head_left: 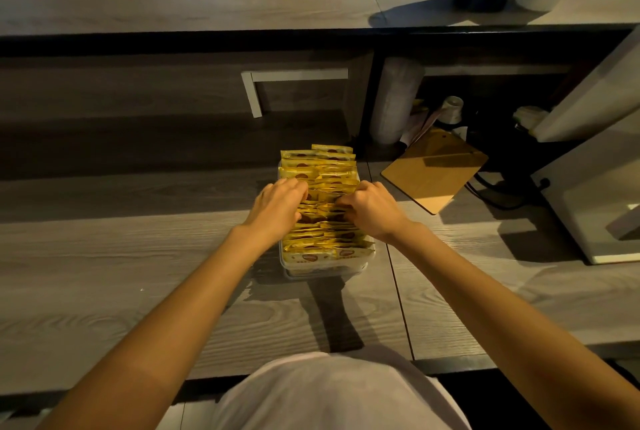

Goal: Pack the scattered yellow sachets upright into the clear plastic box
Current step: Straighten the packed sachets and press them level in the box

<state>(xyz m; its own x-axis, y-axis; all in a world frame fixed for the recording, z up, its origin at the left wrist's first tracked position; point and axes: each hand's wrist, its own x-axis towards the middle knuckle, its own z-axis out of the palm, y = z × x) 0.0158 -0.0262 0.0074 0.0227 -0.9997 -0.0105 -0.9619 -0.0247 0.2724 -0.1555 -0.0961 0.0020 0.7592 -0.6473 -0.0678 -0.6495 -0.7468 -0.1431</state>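
**Q:** Status at the box?

**A:** I log the clear plastic box on the grey counter, packed front to back with yellow sachets standing on end. I judge the packing nearly done.

**Q:** Hands?

**A:** Left hand and right hand are both mid-row, fingers curled down over the sachet tops, gripping them.

**Q:** Advice for this step?

**A:** My judgement: spread the row evenly from both sides and keep the tops level. Press gently, since foil creases. The box looks light and may slide, so push downward rather than away.
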